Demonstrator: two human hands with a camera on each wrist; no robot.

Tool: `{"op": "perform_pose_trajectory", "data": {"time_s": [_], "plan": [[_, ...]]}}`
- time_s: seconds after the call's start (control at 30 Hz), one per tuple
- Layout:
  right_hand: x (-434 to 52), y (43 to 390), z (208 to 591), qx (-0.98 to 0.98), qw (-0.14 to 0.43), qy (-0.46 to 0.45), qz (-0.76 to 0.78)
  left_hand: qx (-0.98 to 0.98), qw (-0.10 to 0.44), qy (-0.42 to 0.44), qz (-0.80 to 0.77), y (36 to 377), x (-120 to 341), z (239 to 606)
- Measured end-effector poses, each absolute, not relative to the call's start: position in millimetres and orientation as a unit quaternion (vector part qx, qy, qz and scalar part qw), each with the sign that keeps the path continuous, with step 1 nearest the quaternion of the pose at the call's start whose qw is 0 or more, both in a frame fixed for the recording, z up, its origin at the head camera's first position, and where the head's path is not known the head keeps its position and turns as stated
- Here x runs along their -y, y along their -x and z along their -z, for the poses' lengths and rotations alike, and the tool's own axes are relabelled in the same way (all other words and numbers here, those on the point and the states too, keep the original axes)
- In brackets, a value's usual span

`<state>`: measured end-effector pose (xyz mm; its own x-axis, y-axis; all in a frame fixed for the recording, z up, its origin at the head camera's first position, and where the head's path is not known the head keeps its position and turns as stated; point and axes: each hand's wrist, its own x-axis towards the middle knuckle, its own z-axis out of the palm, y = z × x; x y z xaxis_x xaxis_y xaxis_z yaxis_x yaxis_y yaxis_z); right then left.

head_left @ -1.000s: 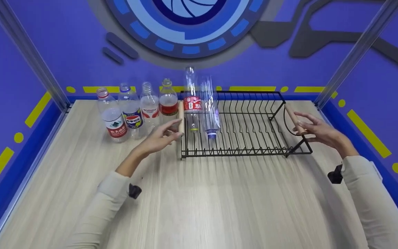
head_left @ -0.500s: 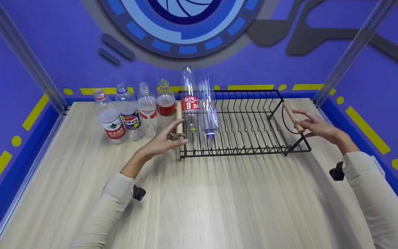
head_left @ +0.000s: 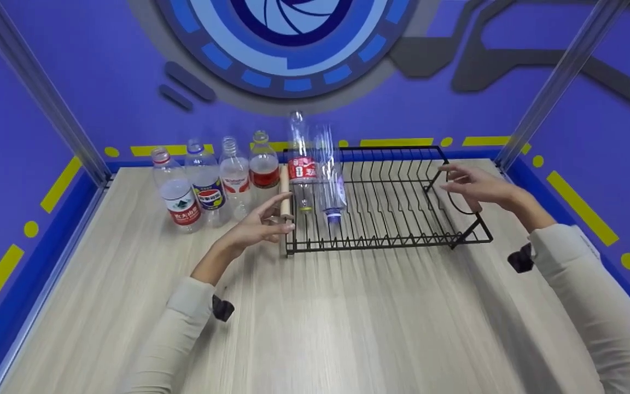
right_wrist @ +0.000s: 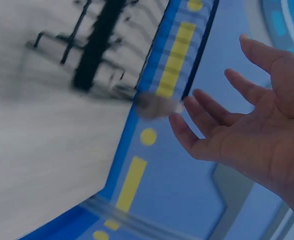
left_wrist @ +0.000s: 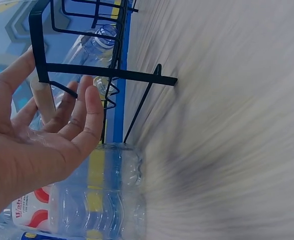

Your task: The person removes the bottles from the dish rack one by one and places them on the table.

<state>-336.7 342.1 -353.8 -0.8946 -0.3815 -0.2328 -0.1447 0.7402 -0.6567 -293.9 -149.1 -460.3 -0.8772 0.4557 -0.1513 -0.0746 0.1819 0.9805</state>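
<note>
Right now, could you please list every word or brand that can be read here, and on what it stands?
"农夫山泉", slightly blurred: leftmost bottle.
"百事可乐", slightly blurred: second bottle.
"Wah", the remainder unclear: third bottle.
Too small or blurred to read: markings on the fourth bottle, and on the red-labelled bottle and blue-necked bottle in the rack.

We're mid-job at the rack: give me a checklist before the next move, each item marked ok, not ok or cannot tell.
1. Left grip: ok; the left hand is curled round the left handle.
2. Right grip: not ok; the right hand is open, not gripping the right handle.
3. Two bottles inside the rack: ok, at its left end.
4. Those two secure: cannot tell.
5. Four standing bottles upright: ok, left of the rack.
6. Left handle clear of the closest one: cannot tell.
</note>
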Motion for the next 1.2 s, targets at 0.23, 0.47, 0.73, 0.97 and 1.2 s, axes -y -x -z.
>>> {"op": "perform_pose_trajectory", "data": {"time_s": [0.23, 0.47, 0.73, 0.97, 1.2], "plan": [[-284, 343, 348, -0.896, 0.207, 0.188, 0.345, -0.737, 0.208, -0.124, -0.631, 293, 152, 461], [-238, 356, 357, -0.887, 0.226, 0.197, 0.352, -0.730, 0.209, -0.125, -0.638, 295, 151, 459], [-206, 369, 370, -0.884, 0.244, 0.196, 0.346, -0.720, 0.211, -0.120, -0.650, 294, 150, 462], [-192, 382, 383, -0.887, 0.264, 0.189, 0.328, -0.718, 0.210, -0.120, -0.652, 291, 149, 465], [-176, 392, 391, -0.888, 0.292, 0.212, 0.284, -0.716, 0.206, -0.119, -0.656, 291, 149, 465]]}}
